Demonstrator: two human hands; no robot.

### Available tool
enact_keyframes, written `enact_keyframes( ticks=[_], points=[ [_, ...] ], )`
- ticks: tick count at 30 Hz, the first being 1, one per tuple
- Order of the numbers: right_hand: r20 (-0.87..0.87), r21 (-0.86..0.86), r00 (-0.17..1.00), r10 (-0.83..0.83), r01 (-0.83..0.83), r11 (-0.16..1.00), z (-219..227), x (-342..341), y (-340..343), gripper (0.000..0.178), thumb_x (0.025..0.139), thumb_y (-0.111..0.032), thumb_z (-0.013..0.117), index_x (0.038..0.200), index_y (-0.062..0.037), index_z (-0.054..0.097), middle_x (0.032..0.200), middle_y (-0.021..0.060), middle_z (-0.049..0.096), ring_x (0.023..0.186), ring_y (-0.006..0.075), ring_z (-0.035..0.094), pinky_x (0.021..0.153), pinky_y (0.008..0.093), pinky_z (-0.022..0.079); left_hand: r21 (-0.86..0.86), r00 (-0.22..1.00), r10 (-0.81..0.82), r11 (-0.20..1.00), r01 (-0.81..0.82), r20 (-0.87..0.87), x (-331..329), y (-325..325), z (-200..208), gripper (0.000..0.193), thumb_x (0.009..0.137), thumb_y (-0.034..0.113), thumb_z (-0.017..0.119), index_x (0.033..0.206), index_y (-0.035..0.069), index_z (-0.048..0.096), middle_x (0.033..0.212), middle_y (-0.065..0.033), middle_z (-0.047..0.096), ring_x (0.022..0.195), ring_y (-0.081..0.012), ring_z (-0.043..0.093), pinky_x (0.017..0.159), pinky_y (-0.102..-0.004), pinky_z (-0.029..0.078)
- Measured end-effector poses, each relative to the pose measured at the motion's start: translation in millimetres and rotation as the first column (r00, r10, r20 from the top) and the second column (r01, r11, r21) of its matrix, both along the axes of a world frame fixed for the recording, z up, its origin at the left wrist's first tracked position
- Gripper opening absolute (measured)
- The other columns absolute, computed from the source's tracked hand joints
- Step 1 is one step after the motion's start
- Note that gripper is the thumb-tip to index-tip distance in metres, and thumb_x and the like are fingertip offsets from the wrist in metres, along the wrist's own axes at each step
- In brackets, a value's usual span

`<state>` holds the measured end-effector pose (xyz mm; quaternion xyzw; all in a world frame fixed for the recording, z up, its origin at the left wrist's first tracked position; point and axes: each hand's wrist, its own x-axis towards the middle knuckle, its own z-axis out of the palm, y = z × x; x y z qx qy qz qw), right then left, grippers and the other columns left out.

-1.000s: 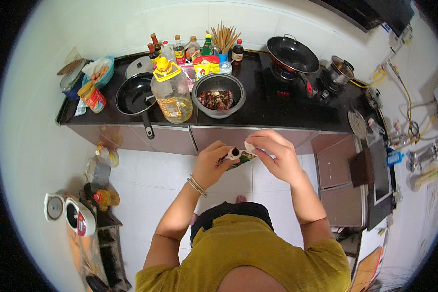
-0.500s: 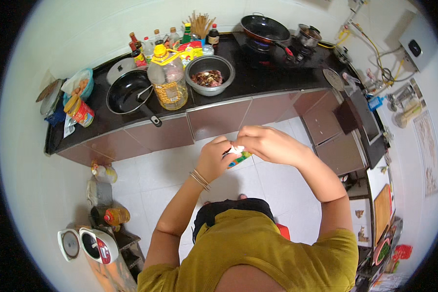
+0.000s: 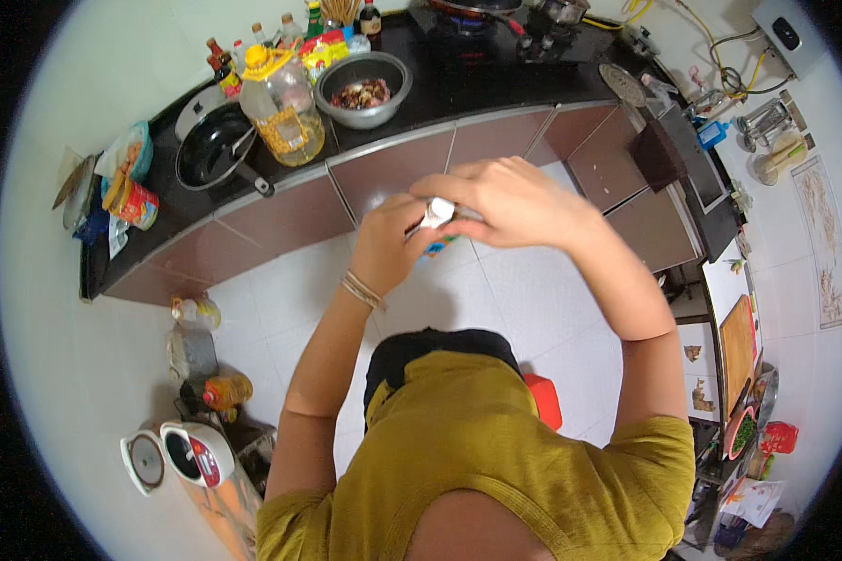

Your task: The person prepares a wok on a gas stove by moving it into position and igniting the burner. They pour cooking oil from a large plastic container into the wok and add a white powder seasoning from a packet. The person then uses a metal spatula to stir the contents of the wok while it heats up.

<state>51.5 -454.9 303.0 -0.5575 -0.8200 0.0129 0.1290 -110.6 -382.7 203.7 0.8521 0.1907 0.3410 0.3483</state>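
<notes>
In front of my body, over the floor, both hands hold a small packet [image 3: 437, 213]. Its upper end looks white and bunched or folded, and a bit of blue and green printing peeks out below my fingers. My left hand [image 3: 386, 238], with bangles at the wrist, is closed around the packet's left side. From the right, my right hand [image 3: 510, 198] pinches it too; the fingers hide most of it. Beyond them on the black counter stands a grey bowl [image 3: 365, 114] with dark-seasoned meat [image 3: 361, 93] in it.
Left of the bowl stand a large oil jug [image 3: 285, 117] and a black frying pan [image 3: 210, 154]. Sauce bottles [image 3: 290, 33] line the wall. A wok [image 3: 472, 7] sits on the stove at the back. A rice cooker [image 3: 196, 455] is at lower left, a cutting board [image 3: 737, 351] at right.
My hands and the packet have moved up and slightly left in view, nearer the counter edge. The white end now faces up more plainly. The whole scene has shifted with my head.
</notes>
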Motion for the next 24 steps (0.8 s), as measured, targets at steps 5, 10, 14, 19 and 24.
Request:
enact_keyframes(
  ticks=[5,10,14,19,24],
  points=[
    [0.224,-0.072,0.973,-0.051,0.069,0.995,10.0,9.9,-17.7,0.023,0.076,-0.026,0.061,0.080,-0.0044,0.055,0.062,0.0138,0.059,0.062,0.0346,0.060,0.053,0.0407,0.048,0.022,1.000,0.000,1.000,0.000,-0.013,15.0,-18.1,11.4,0.024,0.071,0.021,0.068,0.077,0.000,0.058,0.065,-0.0126,0.049,0.057,-0.0279,0.048,0.051,-0.0350,0.037],
    [0.119,-0.038,0.992,0.028,-0.024,0.999,6.5,24.7,-29.1,0.023,0.074,-0.023,0.064,0.084,-0.0038,0.056,0.064,0.0143,0.059,0.065,0.0343,0.060,0.056,0.0409,0.047,0.017,0.999,0.034,0.999,-0.034,-0.018,23.0,-37.3,18.6,0.025,0.071,0.020,0.070,0.075,-0.002,0.057,0.066,-0.0114,0.049,0.054,-0.0248,0.047,0.050,-0.0323,0.037],
    [-0.131,-0.072,0.982,0.134,-0.144,0.987,4.4,38.5,-33.1,0.025,0.073,-0.021,0.064,0.088,-0.0041,0.054,0.067,0.0154,0.059,0.069,0.0344,0.060,0.058,0.0417,0.047,-0.003,0.998,0.055,0.998,-0.055,0.040,32.5,-47.1,13.3,0.023,0.070,0.016,0.071,0.075,-0.002,0.057,0.066,-0.0097,0.049,0.053,-0.0194,0.045,0.049,-0.0290,0.038],
    [-0.014,-0.064,0.996,0.087,-0.088,0.994,0.5,48.3,-36.9,0.025,0.075,-0.023,0.063,0.091,-0.0044,0.055,0.068,0.0135,0.059,0.068,0.0341,0.059,0.058,0.0400,0.047,0.045,0.996,0.088,0.995,-0.088,0.002,38.5,-52.2,13.4,0.023,0.071,0.015,0.070,0.072,-0.003,0.056,0.067,-0.0109,0.050,0.054,-0.0221,0.046,0.050,-0.0290,0.039],
    [-0.197,-0.032,0.954,0.225,-0.236,0.971,-14.8,51.9,-32.1,0.019,0.077,-0.017,0.060,0.090,-0.0048,0.056,0.077,0.0136,0.060,0.072,0.0350,0.058,0.062,0.0409,0.047,0.002,0.991,0.098,0.995,-0.098,-0.095,34.3,-53.0,10.6,0.018,0.070,0.017,0.067,0.079,0.003,0.060,0.066,-0.0116,0.050,0.057,-0.0264,0.050,0.052,-0.0355,0.040]
  ],
)
